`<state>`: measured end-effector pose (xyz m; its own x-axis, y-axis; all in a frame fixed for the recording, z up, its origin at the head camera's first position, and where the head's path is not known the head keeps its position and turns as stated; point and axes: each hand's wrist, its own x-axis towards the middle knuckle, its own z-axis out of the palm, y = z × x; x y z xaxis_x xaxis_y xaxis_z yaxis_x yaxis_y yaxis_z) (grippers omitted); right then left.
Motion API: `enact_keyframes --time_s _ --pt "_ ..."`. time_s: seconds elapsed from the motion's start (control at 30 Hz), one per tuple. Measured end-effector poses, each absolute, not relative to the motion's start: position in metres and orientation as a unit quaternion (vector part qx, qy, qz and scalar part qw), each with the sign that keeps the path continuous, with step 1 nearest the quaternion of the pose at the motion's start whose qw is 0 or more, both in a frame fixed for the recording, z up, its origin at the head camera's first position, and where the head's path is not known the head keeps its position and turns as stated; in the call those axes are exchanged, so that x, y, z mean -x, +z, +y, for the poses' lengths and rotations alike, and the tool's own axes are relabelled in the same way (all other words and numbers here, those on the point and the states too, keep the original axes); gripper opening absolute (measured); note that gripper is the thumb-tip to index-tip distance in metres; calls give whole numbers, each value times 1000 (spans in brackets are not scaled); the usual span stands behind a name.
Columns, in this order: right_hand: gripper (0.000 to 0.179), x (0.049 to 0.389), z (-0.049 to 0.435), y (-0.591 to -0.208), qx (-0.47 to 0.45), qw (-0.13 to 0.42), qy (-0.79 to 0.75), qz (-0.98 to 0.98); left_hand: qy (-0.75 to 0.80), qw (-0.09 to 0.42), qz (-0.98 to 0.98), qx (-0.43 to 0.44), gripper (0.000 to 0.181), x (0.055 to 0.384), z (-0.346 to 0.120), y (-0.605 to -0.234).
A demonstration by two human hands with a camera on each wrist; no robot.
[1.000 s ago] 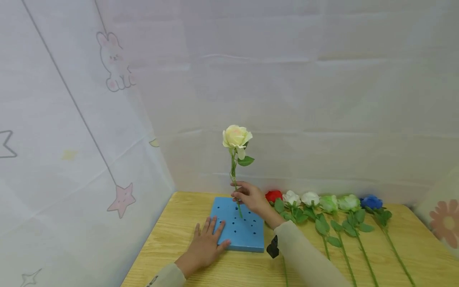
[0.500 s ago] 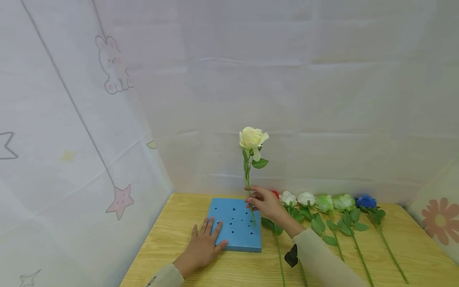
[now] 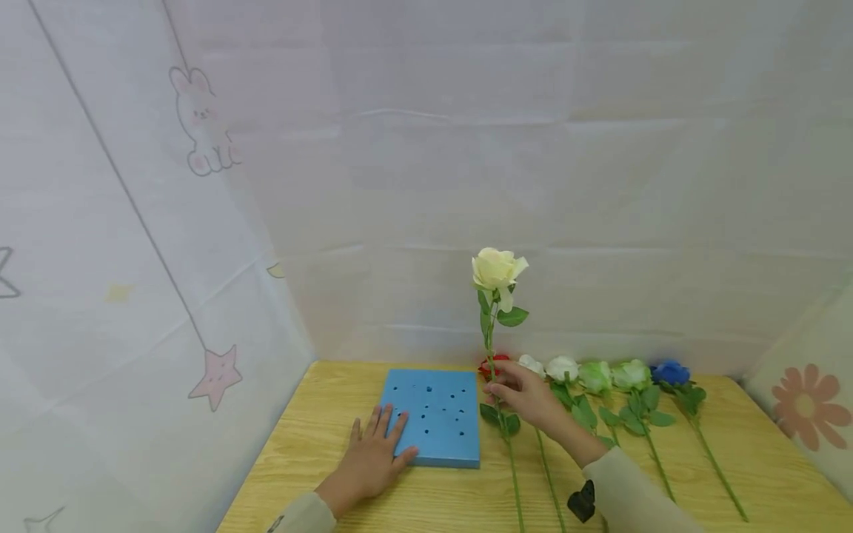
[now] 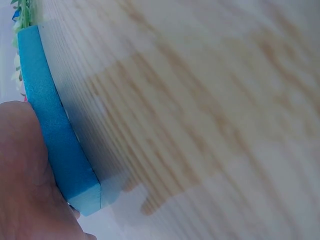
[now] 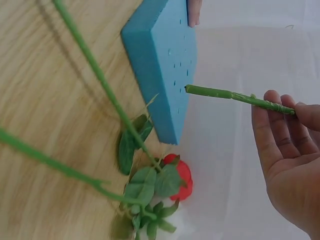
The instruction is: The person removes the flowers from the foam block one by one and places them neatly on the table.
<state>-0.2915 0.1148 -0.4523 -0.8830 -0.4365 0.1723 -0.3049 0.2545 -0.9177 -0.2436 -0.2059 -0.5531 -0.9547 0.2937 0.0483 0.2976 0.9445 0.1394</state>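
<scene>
My right hand (image 3: 529, 400) pinches the stem of an upright pale yellow artificial rose (image 3: 496, 269), just right of a blue foam block (image 3: 446, 444) dotted with holes. In the right wrist view the cut end of its green stem (image 5: 210, 92) sticks out past the fingers and is clear of the block. My left hand (image 3: 373, 457) lies spread, its straight fingers resting on the block's left edge. In the left wrist view only part of that hand (image 4: 22, 165) shows beside the block's side (image 4: 55, 115).
Right of the block, several roses lie on the wooden table (image 3: 320, 414): a red rose (image 3: 489, 366), white roses (image 3: 563, 368), light green roses (image 3: 631, 374) and a blue rose (image 3: 671, 372). Their stems point toward the near edge. A pale fabric wall (image 3: 400, 185) stands behind.
My right hand has carried the pale yellow rose rightward, from above the block to beyond its right edge, over the red rose. The left hand has stayed on the block.
</scene>
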Motion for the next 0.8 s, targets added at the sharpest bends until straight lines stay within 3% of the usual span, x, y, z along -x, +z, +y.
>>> enact_keyframes --time_s 0.8 --pt "50 256 204 -474 168 89 -545 817 -83 20 -984 157 71 244 -207 -552"
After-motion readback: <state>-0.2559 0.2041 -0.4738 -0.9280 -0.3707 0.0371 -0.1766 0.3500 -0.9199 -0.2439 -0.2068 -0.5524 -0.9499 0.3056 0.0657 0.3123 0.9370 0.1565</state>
